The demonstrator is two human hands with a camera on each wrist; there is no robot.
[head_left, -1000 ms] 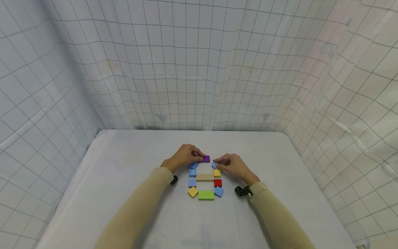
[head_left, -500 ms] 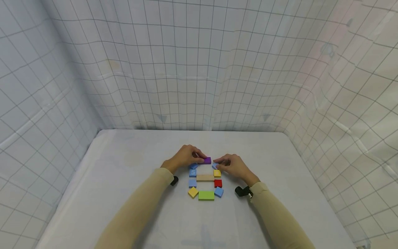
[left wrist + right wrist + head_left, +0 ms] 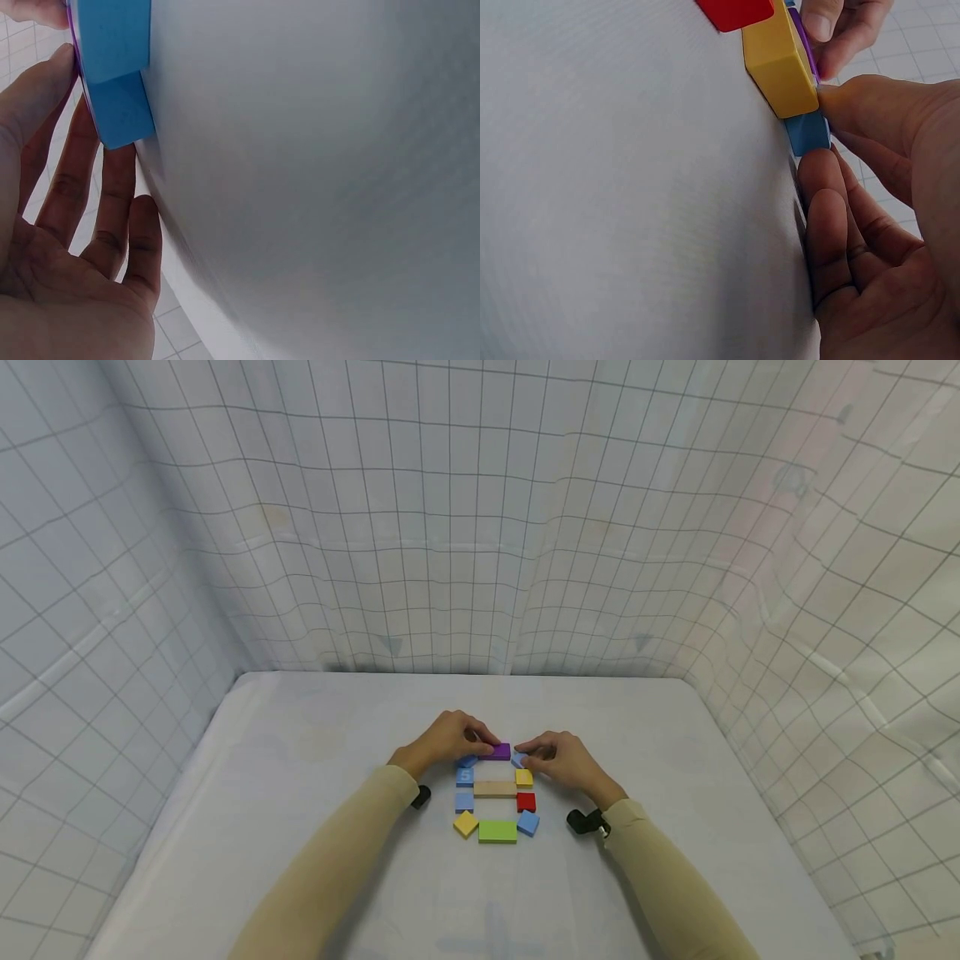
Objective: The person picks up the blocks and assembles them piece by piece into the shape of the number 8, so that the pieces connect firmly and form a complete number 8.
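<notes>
My left hand (image 3: 450,739) pinches a purple rectangular block (image 3: 502,752) at the far end of a ring of blocks. Just below those fingers a blue block (image 3: 467,762) sits at an angle, partly covered by the hand. My right hand (image 3: 562,758) holds a second blue block (image 3: 517,761) between thumb and fingers at the far right corner. In the right wrist view a yellow block (image 3: 780,64) stands in front of that blue block (image 3: 808,133). Blue blocks (image 3: 116,41) fill the top of the left wrist view, hiding most of the purple one.
Nearer lie a blue block marked 5 (image 3: 465,777), a plain wooden bar (image 3: 495,789), a red block (image 3: 526,802), a green block (image 3: 497,832) and several more blue and yellow ones. Grid-patterned curtains (image 3: 480,568) surround the white table (image 3: 315,718).
The purple block has slid toward me and slightly right in my left hand, closer to the blue corner blocks. My right hand has stayed almost still.
</notes>
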